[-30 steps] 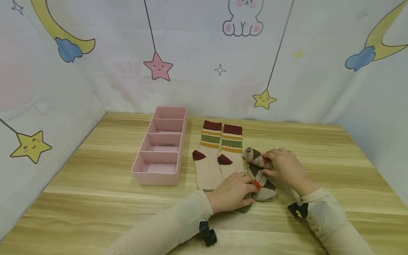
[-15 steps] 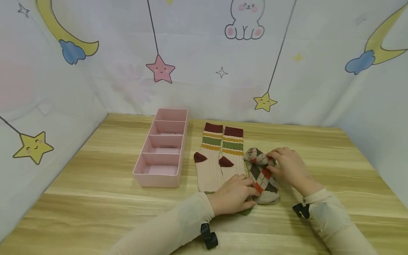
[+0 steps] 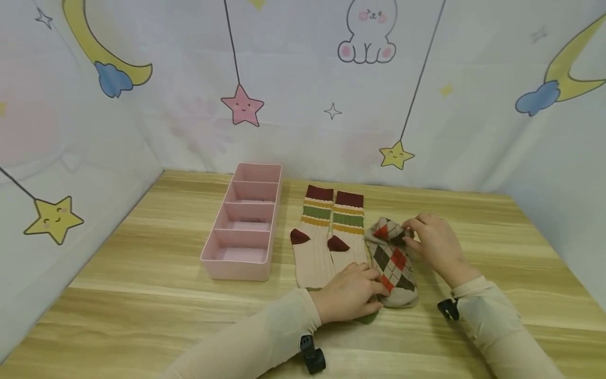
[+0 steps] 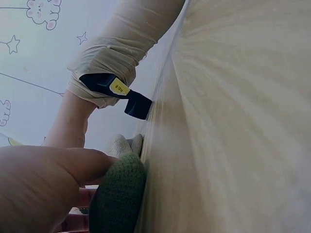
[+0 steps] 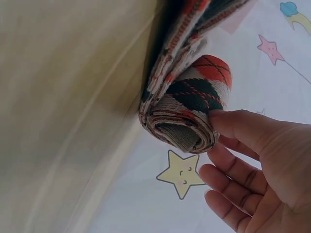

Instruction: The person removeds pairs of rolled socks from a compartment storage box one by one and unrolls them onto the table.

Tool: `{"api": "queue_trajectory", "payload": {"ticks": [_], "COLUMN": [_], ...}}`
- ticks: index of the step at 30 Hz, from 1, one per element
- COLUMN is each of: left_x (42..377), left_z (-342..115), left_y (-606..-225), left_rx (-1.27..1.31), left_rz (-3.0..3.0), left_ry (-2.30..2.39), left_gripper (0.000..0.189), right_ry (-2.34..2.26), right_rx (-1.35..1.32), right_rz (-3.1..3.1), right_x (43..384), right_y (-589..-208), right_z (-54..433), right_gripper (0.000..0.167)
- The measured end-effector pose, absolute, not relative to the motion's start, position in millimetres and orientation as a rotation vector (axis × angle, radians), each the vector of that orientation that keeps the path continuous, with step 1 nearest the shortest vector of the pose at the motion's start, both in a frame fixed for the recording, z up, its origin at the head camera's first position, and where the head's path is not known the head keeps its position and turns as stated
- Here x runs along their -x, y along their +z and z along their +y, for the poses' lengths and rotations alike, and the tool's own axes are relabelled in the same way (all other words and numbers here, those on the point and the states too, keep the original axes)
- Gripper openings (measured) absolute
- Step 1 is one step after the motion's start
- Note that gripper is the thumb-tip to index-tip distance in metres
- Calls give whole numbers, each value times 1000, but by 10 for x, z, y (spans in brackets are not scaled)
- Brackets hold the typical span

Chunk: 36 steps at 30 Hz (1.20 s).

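Note:
A beige argyle sock [image 3: 392,266] lies with its far end rolled up; whether a second is layered in it I cannot tell. My right hand [image 3: 437,247] pinches the right side of that roll between thumb and finger. In the right wrist view the roll [image 5: 194,104] shows its coiled edge, the thumb [image 5: 243,124] on its side and the other fingers loosely bent. My left hand [image 3: 350,295] rests over the toe part of the cream striped socks [image 3: 312,263], fingertips at the argyle sock's left edge. A green toe [image 4: 119,194] sits by the left thumb.
A pink box [image 3: 239,270] with several compartments stands left of the socks. The wooden table [image 3: 142,252] is bounded by a printed cloth backdrop [image 3: 303,142] at the back and sides. Black cameras [image 3: 312,355] are worn on both wrists.
My right hand has moved slightly right and away from me along with the roll. More of the flat argyle pattern shows below the roll. The left hand has stayed put.

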<state>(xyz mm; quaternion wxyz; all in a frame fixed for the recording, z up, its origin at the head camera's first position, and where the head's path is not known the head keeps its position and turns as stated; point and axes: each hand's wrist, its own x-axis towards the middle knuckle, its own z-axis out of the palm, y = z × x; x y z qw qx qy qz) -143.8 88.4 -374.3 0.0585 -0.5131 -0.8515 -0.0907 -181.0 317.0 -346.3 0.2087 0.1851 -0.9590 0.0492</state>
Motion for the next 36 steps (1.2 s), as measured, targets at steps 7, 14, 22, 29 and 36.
{"api": "queue_trajectory", "payload": {"ticks": [7,14,22,29,36], "left_x": [1426,1420,1428,1424,1421], "left_z": [889,884,873,868,870], "left_y": [-3754,-3741,-3739,-3734,-3742], "left_rx": [1561,1571,1595,1618,1623], "left_rz": [-2585,-2570,-2561,-2549,-2555], "left_ry": [-268,-283,-281,-303,-320], "left_gripper": [24,23,23,24,24], "right_ry": [121,112,111,47,3], "right_rx": [-474,-424,-480,-501,-507], "right_rz": [-2669,-2763,-2859,-2915,-2942], "right_x": [1885,1956,2017,2025,2056], "right_y": [-3477,-3455,-3429,-3455,-3457], "right_z": [3178,3155,3101,3098,3093], "right_gripper": [17,13,12,24,29]}}
